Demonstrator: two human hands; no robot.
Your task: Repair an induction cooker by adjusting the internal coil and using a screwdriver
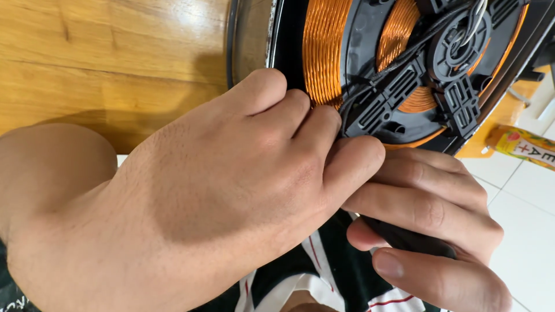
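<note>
Tight frame: the wooden table fills the upper left, white floor tiles show at the right past a yellow packet, and both hands crowd the lower rim of the round black coil unit, leaving little free room there. Left hand has its grip narrow, fingertips pinched against the unit's edge by the copper winding (what they pinch is hidden); right hand is curled shut around a dark tool handle. The unit sits top centre-right, with orange copper coils in rings, black plastic ribs and a central hub with wires.
</note>
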